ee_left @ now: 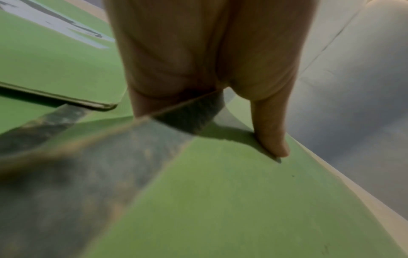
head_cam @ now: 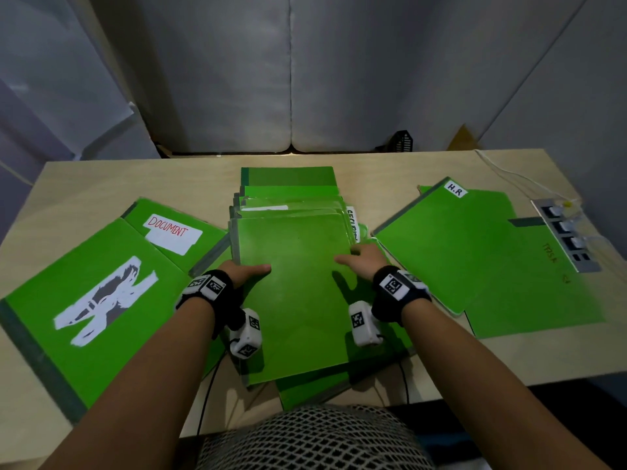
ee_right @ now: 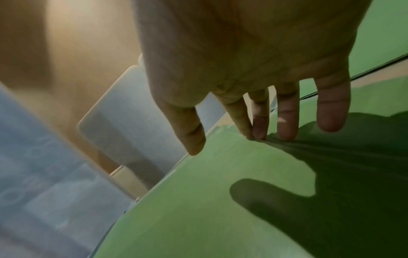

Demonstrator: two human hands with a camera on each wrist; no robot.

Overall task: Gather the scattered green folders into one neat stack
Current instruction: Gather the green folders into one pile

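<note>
A pile of green folders (head_cam: 288,193) lies mid-table, loosely fanned toward the far side. The top folder (head_cam: 298,300) is plain green. My left hand (head_cam: 246,271) grips its left edge: the thumb (ee_left: 273,139) lies on top and the fingers go out of sight under the edge. My right hand (head_cam: 359,261) is at the right edge, its fingers (ee_right: 287,120) straight with tips touching the edge and the thumb just above the cover. Loose folders lie apart: one with a torn white label (head_cam: 88,300), a "DOCUMENT" folder (head_cam: 169,228), an "H.R" folder (head_cam: 451,245).
Another green folder (head_cam: 543,300) lies partly under the H.R one at the right. A grey power strip (head_cam: 566,235) with a white cable sits by the table's (head_cam: 101,178) right edge. Some lower pile folders overhang the front edge. Grey panels stand behind.
</note>
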